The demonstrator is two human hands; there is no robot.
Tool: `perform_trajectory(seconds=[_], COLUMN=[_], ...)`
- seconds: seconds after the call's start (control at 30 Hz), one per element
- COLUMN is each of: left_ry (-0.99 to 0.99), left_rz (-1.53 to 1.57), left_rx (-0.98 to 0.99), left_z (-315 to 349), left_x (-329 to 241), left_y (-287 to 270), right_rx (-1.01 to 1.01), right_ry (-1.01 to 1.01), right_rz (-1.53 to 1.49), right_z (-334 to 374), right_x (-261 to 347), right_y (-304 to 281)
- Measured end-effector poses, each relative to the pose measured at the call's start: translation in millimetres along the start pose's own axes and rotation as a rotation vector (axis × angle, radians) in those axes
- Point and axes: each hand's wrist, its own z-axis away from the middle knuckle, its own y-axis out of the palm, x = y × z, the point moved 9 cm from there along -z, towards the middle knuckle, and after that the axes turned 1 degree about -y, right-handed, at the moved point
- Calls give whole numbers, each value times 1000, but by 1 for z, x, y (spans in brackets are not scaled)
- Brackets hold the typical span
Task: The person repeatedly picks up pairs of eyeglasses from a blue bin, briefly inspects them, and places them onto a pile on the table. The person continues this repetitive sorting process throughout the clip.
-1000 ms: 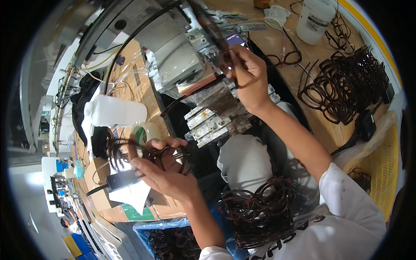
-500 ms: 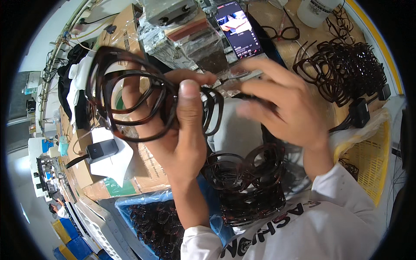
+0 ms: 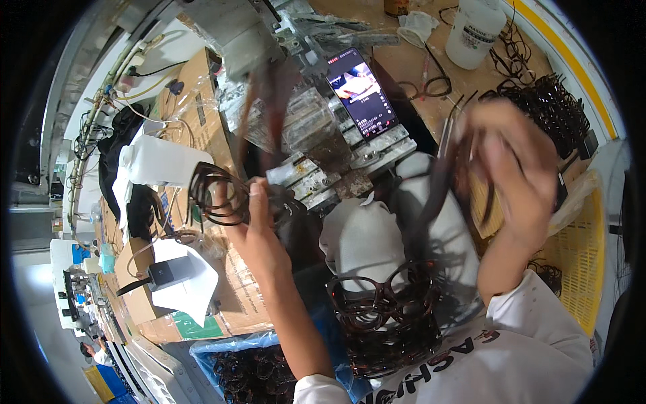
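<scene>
My left hand (image 3: 259,232) is closed around a bunch of dark brown eyeglass frames (image 3: 214,195), nested together and held up left of the metal machine. My right hand (image 3: 515,161), smeared by motion, is on the right with its fingers bent round a dark eyeglass frame (image 3: 461,168); long blurred dark strips trail from it toward my lap. A thin, light, metal-looking strip shows beside those fingers, its kind unclear. On my lap sits a stack of tortoiseshell eyeglass frames (image 3: 387,320), lenses absent, on grey cloth (image 3: 363,236).
A worn metal machine (image 3: 296,121) stands ahead, a lit phone (image 3: 363,91) propped on it. More eyeglass frames (image 3: 555,101) are heaped at the right, near a white bottle (image 3: 474,34) and a yellow basket (image 3: 579,269). A blue-lined bin (image 3: 249,370) of frames stands lower left.
My left hand has moved left and lower with its bunch of frames. The right hand has swung away to the right, now with a dark frame. My view has shifted, showing more of the machine.
</scene>
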Motion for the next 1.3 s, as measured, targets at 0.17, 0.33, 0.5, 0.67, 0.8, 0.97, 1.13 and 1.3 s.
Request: perform_trajectory(seconds=[0.17,0.33,0.5,0.67,0.8,0.97,1.13,1.3], left_ry=[-132,-111,35,56,-9,83,397,229], left_rz=[109,129,351,441,646,663,-57,18], left_rx=[196,118,214,249,273,243,310,258], left_z=[23,36,38,25,23,37,66,52], left_x=[26,23,4,-10,-30,-50,-58,-46], left_y=[24,20,21,14,14,26,58,39], right_rx=[-93,-137,-201,-208,-176,-144,37,351], right_ry=[105,191,94,68,-27,-481,-344,3], right_rz=[-561,-620,-448,-327,-371,195,322,376], right_z=[-30,-45,-53,-46,-32,8,33,54], right_x=[-90,-119,-120,-128,-102,-33,-19,-26], right_y=[54,91,95,93,73,65,92,70])
